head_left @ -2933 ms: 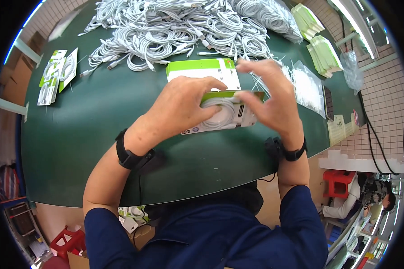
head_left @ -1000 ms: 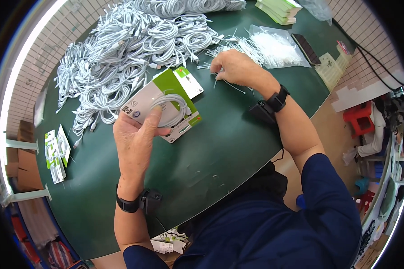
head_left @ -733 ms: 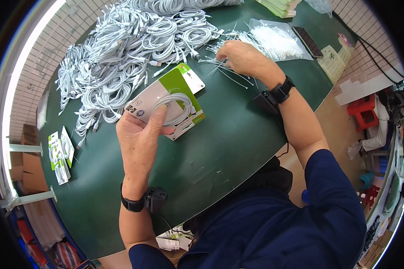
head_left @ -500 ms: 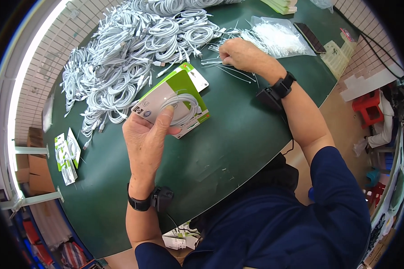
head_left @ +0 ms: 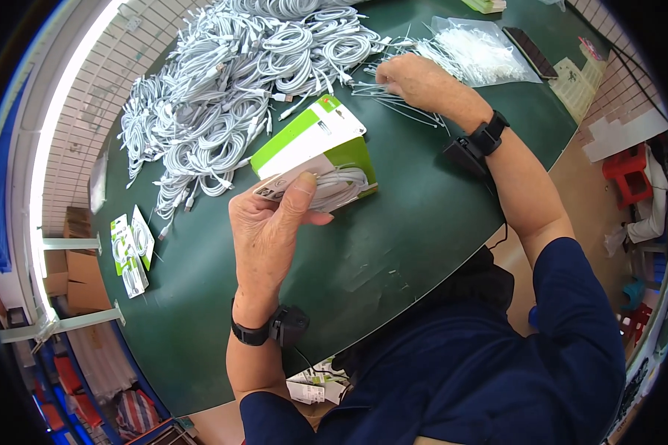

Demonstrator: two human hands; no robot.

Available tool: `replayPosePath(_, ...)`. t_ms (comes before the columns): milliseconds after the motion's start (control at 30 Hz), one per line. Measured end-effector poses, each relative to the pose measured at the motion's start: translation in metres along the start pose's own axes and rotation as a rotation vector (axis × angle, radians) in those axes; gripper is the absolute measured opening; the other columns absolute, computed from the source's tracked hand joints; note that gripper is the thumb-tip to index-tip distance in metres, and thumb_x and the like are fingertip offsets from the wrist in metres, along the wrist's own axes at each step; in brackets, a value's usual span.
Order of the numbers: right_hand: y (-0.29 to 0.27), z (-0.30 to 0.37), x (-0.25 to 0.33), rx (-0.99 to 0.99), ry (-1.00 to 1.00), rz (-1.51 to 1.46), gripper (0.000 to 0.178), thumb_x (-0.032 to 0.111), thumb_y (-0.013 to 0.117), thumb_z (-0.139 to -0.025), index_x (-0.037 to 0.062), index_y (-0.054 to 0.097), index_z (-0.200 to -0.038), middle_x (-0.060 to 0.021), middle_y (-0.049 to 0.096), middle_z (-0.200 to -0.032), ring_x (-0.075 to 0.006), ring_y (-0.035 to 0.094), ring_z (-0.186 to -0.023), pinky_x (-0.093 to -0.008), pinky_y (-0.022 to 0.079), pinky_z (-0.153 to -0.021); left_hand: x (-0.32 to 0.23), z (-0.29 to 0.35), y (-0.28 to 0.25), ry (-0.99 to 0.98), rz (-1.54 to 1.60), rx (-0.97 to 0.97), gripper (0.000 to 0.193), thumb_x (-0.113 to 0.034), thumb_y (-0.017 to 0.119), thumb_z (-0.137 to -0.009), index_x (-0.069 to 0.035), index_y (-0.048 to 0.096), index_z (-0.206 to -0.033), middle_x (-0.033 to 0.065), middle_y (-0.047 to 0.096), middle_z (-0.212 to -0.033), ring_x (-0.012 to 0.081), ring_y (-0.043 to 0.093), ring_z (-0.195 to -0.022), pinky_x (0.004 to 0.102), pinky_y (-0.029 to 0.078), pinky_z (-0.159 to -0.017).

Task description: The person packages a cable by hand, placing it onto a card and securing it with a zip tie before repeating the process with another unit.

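Observation:
My left hand (head_left: 263, 233) is closed on a folded green-and-white packaging card (head_left: 312, 141), thumb pressed on the near flap. A coiled white charging cable (head_left: 341, 185) lies against the card, partly covered by my thumb and the flap. Farther right, my right hand (head_left: 427, 85) rests among loose white cable ties (head_left: 401, 104), its fingers curled and pressed together. Whatever may be between those fingertips is hidden.
A big heap of coiled white cables (head_left: 223, 96) covers the table's far left. Several carded cables (head_left: 130, 248) lie at the left edge. A clear bag of cable ties (head_left: 486, 55) and a dark phone (head_left: 531, 52) lie far right. A red stool (head_left: 627, 174) stands beyond the table.
The card in my left hand has tilted, so its white upper panel now shows and the coil appears flatter. My right hand stays at the cable ties. The whole view has shifted slightly.

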State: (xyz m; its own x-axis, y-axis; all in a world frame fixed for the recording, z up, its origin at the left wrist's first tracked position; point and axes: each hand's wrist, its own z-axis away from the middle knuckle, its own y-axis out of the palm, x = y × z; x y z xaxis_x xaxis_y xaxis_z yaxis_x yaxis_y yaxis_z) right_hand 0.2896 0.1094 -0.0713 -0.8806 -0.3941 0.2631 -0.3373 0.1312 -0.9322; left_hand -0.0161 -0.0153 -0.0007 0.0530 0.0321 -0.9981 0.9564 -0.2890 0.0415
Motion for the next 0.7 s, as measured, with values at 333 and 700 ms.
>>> replayPosePath(333,-0.007,-0.003,0.004,-0.195,-0.078,-0.078,0.011,0.01,0.07,-0.086,0.0033,0.075,-0.093,-0.0138,0.071,-0.09,-0.0323,0.068,-0.087,-0.0394,0.055,-0.08,-0.011,0.001,-0.004,0.436,-0.094,-0.175,0.026,-0.015,0.073,-0.095,0.002,0.074,-0.115,0.0152,0.074,-0.108,0.0217,0.073,-0.092,0.0314,0.06,-0.071)
replayPosePath(700,-0.013,-0.005,0.037,-0.304,0.135,-0.853,0.009,0.011,0.073,-0.093,0.002,0.072,-0.094,-0.0063,0.072,-0.09,-0.0096,0.062,-0.069,-0.0236,0.049,-0.061,0.012,-0.017,-0.015,0.744,-0.665,-0.247,0.027,-0.007,0.081,-0.085,-0.002,0.076,-0.111,0.0157,0.074,-0.113,0.0267,0.073,-0.104,0.0343,0.056,-0.093)
